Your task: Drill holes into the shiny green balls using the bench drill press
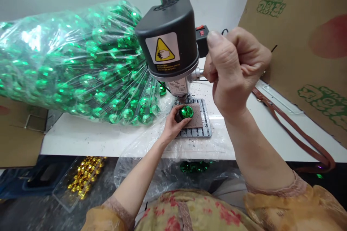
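Note:
A shiny green mirror ball sits on a brown square pad on the slotted metal base of a small bench drill press. My left hand is closed around the ball's left and near sides, thumb and fingers touching it. Directly above the ball is the drill's chuck; whether the bit touches the ball I cannot tell. My right hand is raised in a fist at the right of the drill head, wrapped around the feed handle, whose shaft runs into the fingers.
A big clear bag of green mirror balls lies at the left. Cardboard boxes flank the bench. A brown strap hangs over the right edge. Below stands a clear bin of gold balls. Dark shavings surround the base.

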`<state>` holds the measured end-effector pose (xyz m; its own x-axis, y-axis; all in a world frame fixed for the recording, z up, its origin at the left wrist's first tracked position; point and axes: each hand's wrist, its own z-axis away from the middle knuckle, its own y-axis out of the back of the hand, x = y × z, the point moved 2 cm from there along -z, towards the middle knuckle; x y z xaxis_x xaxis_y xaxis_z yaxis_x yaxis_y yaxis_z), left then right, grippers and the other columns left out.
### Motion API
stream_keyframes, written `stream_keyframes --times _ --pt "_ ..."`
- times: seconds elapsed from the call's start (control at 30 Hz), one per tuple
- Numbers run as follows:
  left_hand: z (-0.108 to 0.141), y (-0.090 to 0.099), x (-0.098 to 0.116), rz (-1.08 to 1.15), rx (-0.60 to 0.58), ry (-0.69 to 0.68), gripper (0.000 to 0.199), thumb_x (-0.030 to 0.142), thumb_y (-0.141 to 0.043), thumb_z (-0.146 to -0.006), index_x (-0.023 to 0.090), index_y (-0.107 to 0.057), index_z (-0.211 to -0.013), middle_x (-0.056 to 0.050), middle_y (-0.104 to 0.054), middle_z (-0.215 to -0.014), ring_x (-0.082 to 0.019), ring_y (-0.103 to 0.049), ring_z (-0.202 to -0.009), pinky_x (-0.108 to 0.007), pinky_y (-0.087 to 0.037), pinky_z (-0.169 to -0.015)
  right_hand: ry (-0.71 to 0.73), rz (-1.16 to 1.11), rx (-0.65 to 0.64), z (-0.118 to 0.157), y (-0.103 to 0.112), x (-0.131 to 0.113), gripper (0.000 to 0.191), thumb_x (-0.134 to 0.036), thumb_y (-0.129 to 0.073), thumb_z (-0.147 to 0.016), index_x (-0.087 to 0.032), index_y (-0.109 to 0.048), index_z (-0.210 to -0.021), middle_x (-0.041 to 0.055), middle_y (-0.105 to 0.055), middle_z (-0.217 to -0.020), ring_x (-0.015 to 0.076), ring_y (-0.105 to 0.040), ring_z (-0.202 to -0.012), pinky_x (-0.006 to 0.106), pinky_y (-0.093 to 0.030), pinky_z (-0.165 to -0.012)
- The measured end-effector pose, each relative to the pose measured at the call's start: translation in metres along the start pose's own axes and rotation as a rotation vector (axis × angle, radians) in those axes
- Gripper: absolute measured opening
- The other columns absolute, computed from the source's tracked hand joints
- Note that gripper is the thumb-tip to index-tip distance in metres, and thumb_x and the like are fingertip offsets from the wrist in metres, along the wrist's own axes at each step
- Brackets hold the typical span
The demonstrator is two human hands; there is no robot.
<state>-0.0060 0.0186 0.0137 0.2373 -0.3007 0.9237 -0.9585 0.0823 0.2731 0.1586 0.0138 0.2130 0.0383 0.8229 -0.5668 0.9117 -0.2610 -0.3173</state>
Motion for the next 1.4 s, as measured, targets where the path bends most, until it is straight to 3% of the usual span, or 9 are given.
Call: stream_keyframes --times 0.23,0.4,0.53,0.73,0.9,1.4 --pt "0.001 -0.001 0.002 0.012 -0.021 -0.015 0.057 0.046 -0.082 -0.082 0.022 -0.061 -0.129 -0.011 -0.067 -0.131 -0.029 -0.065 -0.122 -0.044 -0.049 -0.11 0.036 0.008 0.047 0.021 0.007 0.007 0.055 -0.045 -0.063 -0.091 -0.024 -0.028 -0.055 -0.0027 -0.027 -0.049 0.0135 -0.03 -0.043 0.038 -0.031 -0.045" --pt "0.002 -0.002 0.001 0.007 -0.012 -0.025 0.056 0.047 -0.081 -0.083 0.023 -0.061 -0.129 -0.011 -0.067 -0.13 -0.028 -0.064 -0.122 -0.043 -0.049 -0.109 0.177 -0.141 0.049 0.025 0.006 0.014 0.057 -0.03 -0.062 -0.092 -0.019 -0.02 -0.055 -0.0037 -0.022 -0.048 0.0076 -0.022 -0.042 0.033 -0.016 -0.045" --pt "0.003 -0.002 0.001 -0.008 -0.002 -0.06 0.055 0.047 -0.08 -0.084 0.023 -0.061 -0.129 -0.011 -0.067 -0.129 -0.028 -0.065 -0.12 -0.042 -0.05 -0.107 0.226 -0.191 0.065 0.027 0.004 0.018 0.053 -0.021 -0.059 -0.091 -0.017 -0.02 -0.056 -0.0043 -0.022 -0.049 0.0051 -0.024 -0.043 0.03 -0.013 -0.047" --pt "0.003 -0.002 -0.003 -0.038 0.007 -0.095 0.056 0.049 -0.08 -0.084 0.022 -0.061 -0.129 -0.011 -0.067 -0.13 -0.028 -0.065 -0.12 -0.043 -0.05 -0.106 0.289 -0.14 0.02 0.036 0.013 0.022 0.053 -0.02 -0.059 -0.091 -0.018 -0.019 -0.056 -0.005 -0.021 -0.051 0.0028 -0.024 -0.042 0.027 -0.02 -0.044" --pt "0.003 -0.003 -0.005 -0.048 0.009 -0.121 0.054 0.047 -0.08 -0.084 0.023 -0.061 -0.128 -0.011 -0.068 -0.129 -0.028 -0.065 -0.12 -0.043 -0.051 -0.105 0.377 -0.127 0.036 0.04 0.019 0.028 0.053 -0.018 -0.061 -0.088 -0.018 -0.019 -0.055 -0.0063 -0.022 -0.048 0.0029 -0.023 -0.038 0.025 -0.019 -0.04" --pt "0.003 -0.004 -0.006 -0.03 0.011 -0.129 0.052 0.043 -0.08 -0.085 0.023 -0.061 -0.129 -0.011 -0.068 -0.13 -0.028 -0.065 -0.121 -0.043 -0.051 -0.107 0.469 -0.14 -0.085 0.049 0.026 0.029 0.047 -0.011 -0.057 -0.084 -0.02 -0.018 -0.057 -0.007 -0.025 -0.047 0.0047 -0.024 -0.037 0.029 -0.022 -0.041"
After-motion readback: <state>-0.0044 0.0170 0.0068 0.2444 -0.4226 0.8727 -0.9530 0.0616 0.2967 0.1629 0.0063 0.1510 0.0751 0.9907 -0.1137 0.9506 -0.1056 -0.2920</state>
